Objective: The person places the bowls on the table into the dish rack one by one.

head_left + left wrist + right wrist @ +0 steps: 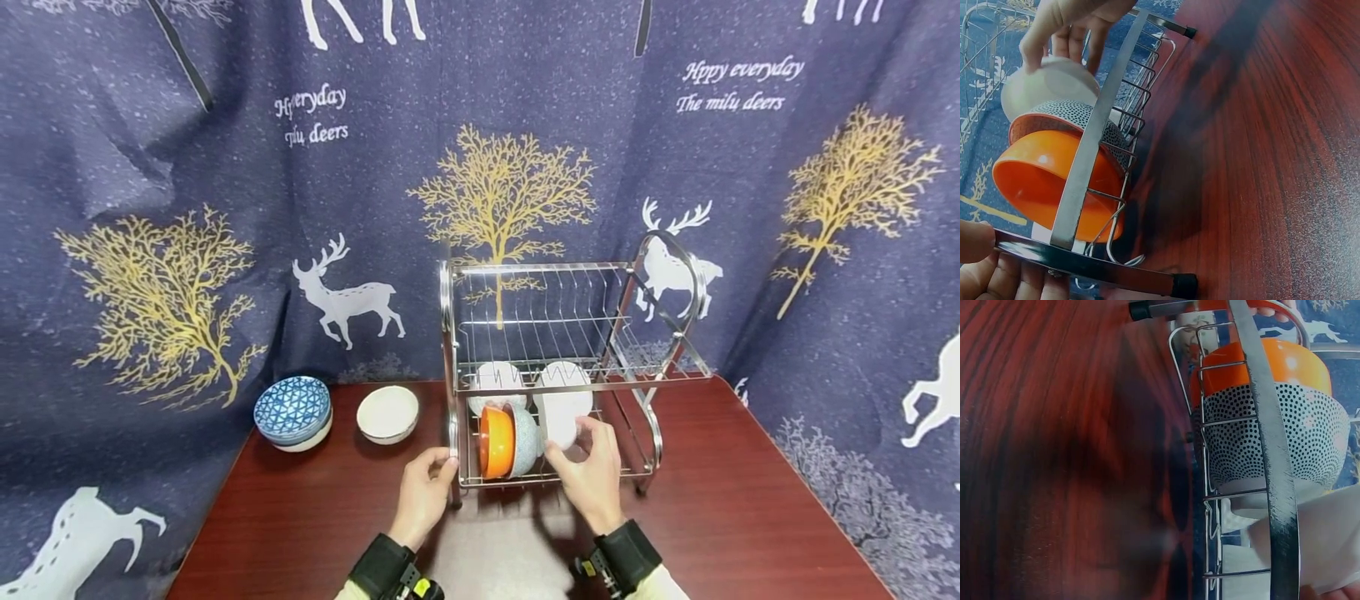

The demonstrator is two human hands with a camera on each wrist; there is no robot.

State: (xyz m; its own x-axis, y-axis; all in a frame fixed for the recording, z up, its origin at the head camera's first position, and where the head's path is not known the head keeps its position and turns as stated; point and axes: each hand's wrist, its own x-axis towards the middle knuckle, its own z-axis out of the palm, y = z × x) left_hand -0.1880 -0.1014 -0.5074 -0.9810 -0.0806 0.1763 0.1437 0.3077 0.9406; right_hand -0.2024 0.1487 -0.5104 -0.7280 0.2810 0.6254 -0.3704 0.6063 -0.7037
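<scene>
**Both hands at the rack's lower tier**

Right hand (592, 475): grip closed around a white bowl (564, 417), fingers over its rim, thumb on the near side. Bowl stands on edge in the lower tier of the rack (678, 329), right end of the row. In the left wrist view the fingers (1054, 28) curl over the white bowl's (1047, 84) top edge.

Left hand (423, 496): grip narrow, fingers wrapped on the rack's front left post. The left wrist view shows the thumb (975, 240) pressed on the dark base bar of the rack (1094, 265).

Just left of the right grip: dotted bowl (527, 437), touching the white bowl. Next left, nested against it, orange bowl (495, 442), which sits just right of the left grip. The right wrist view shows the orange bowl (1260, 369) tight against the dotted bowl (1272, 440), both behind the rack's (1269, 487) flat strut.

Behind the right grip: two more white bowls on edge, back of the lower tier. Upper tier: bare wires.

Well left of the left grip, on the tabletop (337, 508): a small white bowl (387, 413), and beyond it a blue patterned stack (293, 412), apart from each other.
</scene>
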